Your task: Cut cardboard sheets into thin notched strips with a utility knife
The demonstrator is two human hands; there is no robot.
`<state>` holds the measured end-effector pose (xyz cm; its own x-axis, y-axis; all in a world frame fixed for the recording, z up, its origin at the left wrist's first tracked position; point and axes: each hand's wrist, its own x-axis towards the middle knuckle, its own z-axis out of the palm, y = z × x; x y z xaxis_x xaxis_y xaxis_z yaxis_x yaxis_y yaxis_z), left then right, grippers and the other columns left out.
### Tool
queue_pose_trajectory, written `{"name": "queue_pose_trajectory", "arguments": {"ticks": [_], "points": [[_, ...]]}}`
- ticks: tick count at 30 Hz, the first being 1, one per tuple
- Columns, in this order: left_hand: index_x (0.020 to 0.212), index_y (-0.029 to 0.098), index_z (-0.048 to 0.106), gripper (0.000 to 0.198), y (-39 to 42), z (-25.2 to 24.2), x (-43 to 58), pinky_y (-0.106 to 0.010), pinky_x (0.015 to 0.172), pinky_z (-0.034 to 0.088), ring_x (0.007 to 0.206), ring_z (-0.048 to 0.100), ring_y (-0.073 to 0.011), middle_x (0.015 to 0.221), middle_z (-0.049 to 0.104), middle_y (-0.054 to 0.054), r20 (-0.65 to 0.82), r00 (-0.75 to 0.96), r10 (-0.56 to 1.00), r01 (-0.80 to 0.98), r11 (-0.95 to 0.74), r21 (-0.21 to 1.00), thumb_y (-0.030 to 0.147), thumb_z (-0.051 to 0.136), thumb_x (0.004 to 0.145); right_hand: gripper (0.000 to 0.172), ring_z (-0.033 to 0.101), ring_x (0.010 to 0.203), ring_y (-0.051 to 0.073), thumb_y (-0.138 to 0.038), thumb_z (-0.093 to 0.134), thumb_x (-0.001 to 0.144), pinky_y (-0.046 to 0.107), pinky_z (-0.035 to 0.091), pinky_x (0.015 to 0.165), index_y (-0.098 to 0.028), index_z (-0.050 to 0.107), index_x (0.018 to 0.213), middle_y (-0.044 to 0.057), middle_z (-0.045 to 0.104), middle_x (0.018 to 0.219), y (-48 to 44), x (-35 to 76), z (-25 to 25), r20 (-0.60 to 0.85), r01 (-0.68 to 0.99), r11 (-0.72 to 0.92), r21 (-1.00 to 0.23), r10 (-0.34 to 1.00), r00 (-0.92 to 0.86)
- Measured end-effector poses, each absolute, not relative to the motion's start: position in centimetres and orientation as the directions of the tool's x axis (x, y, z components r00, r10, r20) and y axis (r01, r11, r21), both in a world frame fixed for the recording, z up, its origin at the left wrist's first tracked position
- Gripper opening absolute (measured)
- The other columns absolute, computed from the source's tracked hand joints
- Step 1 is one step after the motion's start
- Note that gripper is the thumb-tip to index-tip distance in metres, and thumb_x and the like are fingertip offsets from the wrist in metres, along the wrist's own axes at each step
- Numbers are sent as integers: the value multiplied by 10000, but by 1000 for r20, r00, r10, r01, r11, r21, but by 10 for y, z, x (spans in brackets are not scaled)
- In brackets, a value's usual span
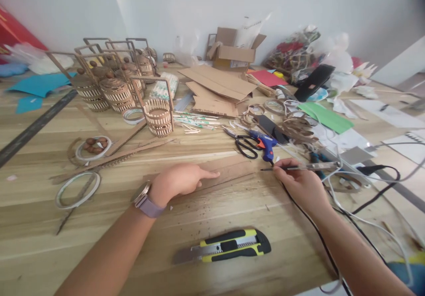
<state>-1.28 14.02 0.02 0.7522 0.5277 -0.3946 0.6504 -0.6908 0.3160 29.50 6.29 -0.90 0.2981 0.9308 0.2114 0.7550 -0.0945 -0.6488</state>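
Cardboard strip (232,172) under flat left hand (181,180), right hand (300,184) pinching thin tool (317,167)

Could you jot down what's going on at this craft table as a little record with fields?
Place: wooden table strewn with craft supplies
Left hand: open, pressed flat on a cardboard strip
Right hand: gripping a thin tool, tip near the strip's right end
Front: yellow-black knife
Behind the hands: scissors, blue glue gun
Far left: baskets
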Motion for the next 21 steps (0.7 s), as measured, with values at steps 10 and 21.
{"name": "queue_pose_trajectory", "arguments": {"ticks": [10, 21], "points": [[1488, 405, 391, 621, 140, -1, -12, -261, 709, 480, 860, 699, -215, 1189, 717, -52, -375, 759, 532, 642, -705, 301, 156, 502, 930, 229, 593, 628, 180, -454, 596, 776, 306, 470, 607, -225, 597, 775, 19, 654, 702, 62, 230, -12, 95, 517, 50, -855, 994, 62], [1488, 398, 393, 628, 140, 0, -13, -263, 689, 462, 885, 694, -224, 1189, 714, -54, -360, 773, 523, 625, -725, 290, 148, 504, 923, 253, 633, 700, 181, -465, 558, 764, 301, 498, 672, -217, 609, 779, 31, 679, 755, 66, 219, -21, 87, 557, 49, -829, 995, 42]]}}
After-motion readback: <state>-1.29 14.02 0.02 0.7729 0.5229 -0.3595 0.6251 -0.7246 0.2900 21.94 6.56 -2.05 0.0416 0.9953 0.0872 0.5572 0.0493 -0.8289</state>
